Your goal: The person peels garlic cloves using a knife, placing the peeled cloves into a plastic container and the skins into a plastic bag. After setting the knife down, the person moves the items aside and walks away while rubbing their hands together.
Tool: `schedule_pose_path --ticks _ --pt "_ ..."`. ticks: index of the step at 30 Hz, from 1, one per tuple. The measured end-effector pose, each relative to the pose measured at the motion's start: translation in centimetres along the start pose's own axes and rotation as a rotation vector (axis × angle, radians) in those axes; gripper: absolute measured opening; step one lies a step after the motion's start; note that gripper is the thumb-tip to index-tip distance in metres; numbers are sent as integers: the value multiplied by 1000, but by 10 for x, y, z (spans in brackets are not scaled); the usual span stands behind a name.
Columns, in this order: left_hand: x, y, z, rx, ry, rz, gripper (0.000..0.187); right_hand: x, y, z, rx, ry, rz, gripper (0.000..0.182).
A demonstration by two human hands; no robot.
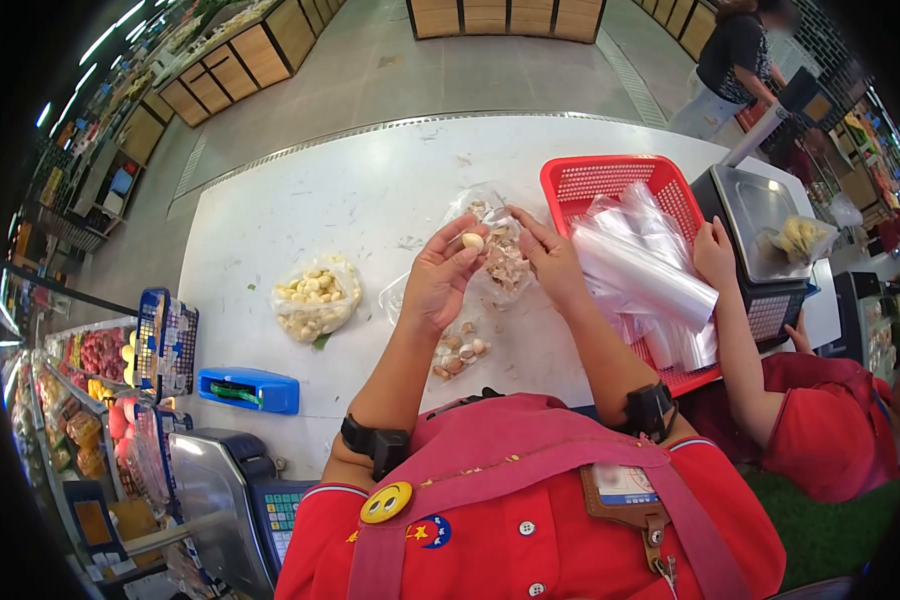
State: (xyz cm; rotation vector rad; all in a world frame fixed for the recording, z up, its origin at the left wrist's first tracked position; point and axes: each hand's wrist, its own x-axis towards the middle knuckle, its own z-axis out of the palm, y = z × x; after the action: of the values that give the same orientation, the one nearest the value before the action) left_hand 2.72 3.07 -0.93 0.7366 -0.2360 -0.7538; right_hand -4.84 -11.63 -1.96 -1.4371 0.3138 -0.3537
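My left hand (442,275) is closed in a pinch on a small pale clove (473,241) that looks like garlic. Close beside it, my right hand (550,262) has its fingertips pressed together; what they hold, if anything, is too small to make out. Under both hands lies a clear plastic bag (510,268) of brownish-white peelings. Nearer my body, several brownish unpeeled cloves (458,352) rest in clear plastic. A bag of pale peeled cloves (315,298) sits to the left on the white table.
A red basket (560,185) of clear bag rolls (640,270) stands at the right, beside a scale (765,225). A co-worker's hand (715,255) touches the scale's near side. On the left are a blue holder (248,390), a blue basket (167,340) and another scale (215,490).
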Motion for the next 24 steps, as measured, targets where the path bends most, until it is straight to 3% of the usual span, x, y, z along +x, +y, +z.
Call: schedule_pose_path --ticks 1,5,7,14,16,17,19,24 --pt "1 0 -2 0 2 3 33 1 3 2 -185 6 -129 34" --pt "3 -2 -7 67 -17 78 35 1 18 7 -253 26 -252 35" --pt "1 0 -2 100 -2 94 35 -3 14 6 -368 34 -84 33" --pt "-1 -4 6 405 114 236 24 -8 -4 8 -648 133 61 36" --pt "-1 -4 3 449 111 246 23 -9 -8 10 -604 82 -308 36" --pt "0 -5 3 477 116 262 24 -10 -9 11 -602 82 -309 36" --pt "0 -5 3 507 119 277 24 -13 -11 12 -528 -123 -372 40" --pt "-3 -1 14 442 111 307 28 -13 -6 15 -436 -184 -403 39"
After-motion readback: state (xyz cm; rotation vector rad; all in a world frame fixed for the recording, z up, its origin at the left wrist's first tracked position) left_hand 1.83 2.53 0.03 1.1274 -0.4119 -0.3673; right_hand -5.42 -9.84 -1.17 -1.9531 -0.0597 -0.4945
